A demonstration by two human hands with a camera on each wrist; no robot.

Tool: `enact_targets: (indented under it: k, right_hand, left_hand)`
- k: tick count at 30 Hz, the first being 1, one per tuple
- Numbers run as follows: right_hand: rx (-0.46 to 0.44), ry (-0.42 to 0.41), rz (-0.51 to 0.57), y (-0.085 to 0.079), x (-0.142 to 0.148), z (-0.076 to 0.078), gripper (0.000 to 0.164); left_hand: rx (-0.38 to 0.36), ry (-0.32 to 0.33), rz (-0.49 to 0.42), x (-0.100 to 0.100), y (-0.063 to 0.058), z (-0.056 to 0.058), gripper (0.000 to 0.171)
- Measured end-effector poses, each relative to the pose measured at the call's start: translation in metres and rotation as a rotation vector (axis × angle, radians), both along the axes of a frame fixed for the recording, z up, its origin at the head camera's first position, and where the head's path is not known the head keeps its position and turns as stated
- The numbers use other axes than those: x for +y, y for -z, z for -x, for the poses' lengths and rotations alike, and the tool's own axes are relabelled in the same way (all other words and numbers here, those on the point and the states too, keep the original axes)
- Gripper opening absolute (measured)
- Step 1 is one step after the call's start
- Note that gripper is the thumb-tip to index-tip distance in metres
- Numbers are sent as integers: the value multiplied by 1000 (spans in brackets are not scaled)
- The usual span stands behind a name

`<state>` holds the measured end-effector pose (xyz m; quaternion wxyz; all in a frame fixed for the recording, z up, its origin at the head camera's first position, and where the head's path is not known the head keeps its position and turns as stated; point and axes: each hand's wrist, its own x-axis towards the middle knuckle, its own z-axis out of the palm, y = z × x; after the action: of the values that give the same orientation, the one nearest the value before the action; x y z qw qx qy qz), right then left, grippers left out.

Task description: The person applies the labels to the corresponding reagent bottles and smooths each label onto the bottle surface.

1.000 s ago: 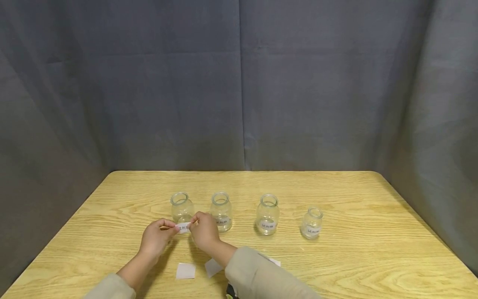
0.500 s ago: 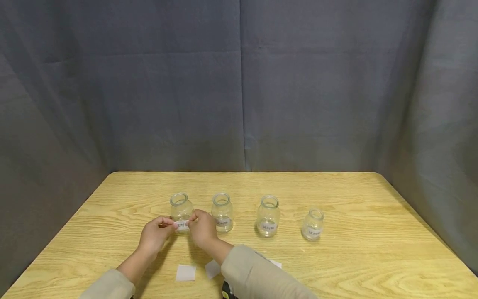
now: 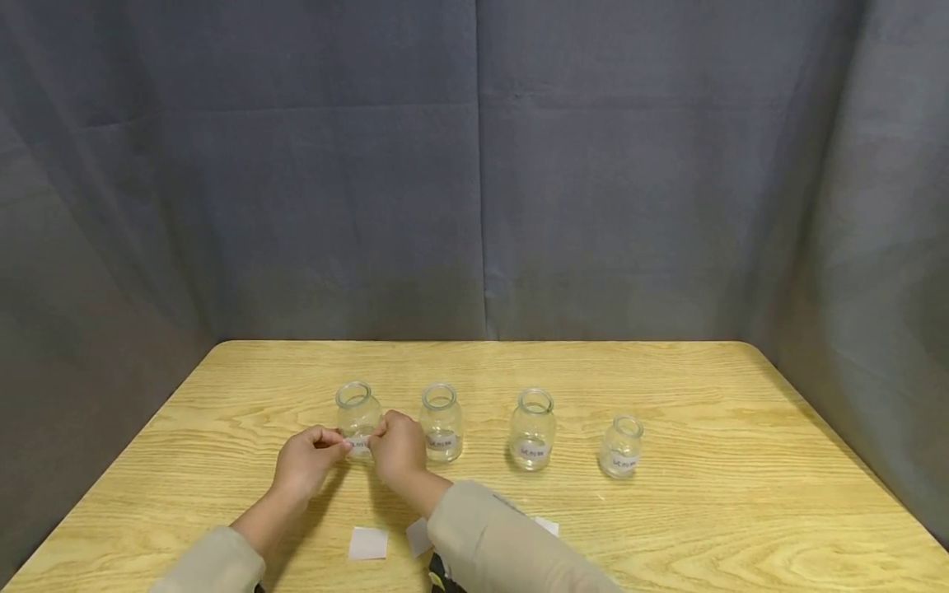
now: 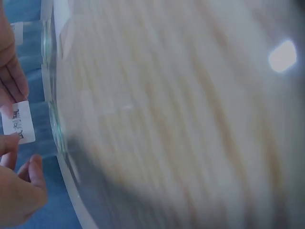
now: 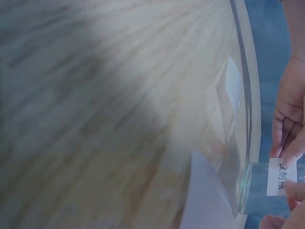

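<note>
Both hands meet at a white paper label (image 3: 359, 445) with dark printed characters, held against the front of the leftmost clear glass jar (image 3: 357, 412). My left hand (image 3: 302, 466) pinches its left end and my right hand (image 3: 400, 451) its right end. In the left wrist view the label (image 4: 20, 125) lies over the jar's side with thumbs on its ends. The right wrist view also has the label (image 5: 276, 176) near the jar's mouth (image 5: 244, 188). Whether it sticks firmly cannot be told.
To the right stand a second jar (image 3: 441, 416), a third jar (image 3: 532, 424) and a smaller jar (image 3: 621, 449), each labelled. White paper squares (image 3: 368, 543) lie near the front of the wooden table (image 3: 704, 511); the right sleeve (image 3: 511, 535) partly covers others.
Both hands have moved slightly away from the viewer and left with the label, bringing it from in front of the leftmost jar onto its front. The other jars stay in place.
</note>
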<state>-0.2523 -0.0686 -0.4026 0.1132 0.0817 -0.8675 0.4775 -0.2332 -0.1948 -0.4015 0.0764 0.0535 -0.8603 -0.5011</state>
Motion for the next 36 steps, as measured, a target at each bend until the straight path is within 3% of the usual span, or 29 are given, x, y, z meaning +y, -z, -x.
enact_targets:
  k: [5,12,16,21,30,36]
  right_hand:
    - [-75,-10,26,-1,-2,2,21]
    - [-107,-41,8,-3,-3,3,50]
    - [-136,-85,36,-1,-2,4,50]
    - [-155,-118,107,2,-3,6,53]
    - [-208,-128,90,2,-1,7,52]
    - [-169,-132,56,3,2,6,48]
  left_hand:
    - [10,68,55,-13,1,7,16]
    - [-7,245,38,-31,-4,17,52]
    - [5,303,43,-35,-2,19,47]
    - [16,308,1,-36,0,21,41]
    - [26,300,-2,-39,1,21,37]
    - [30,308,8,-39,4,21,40]
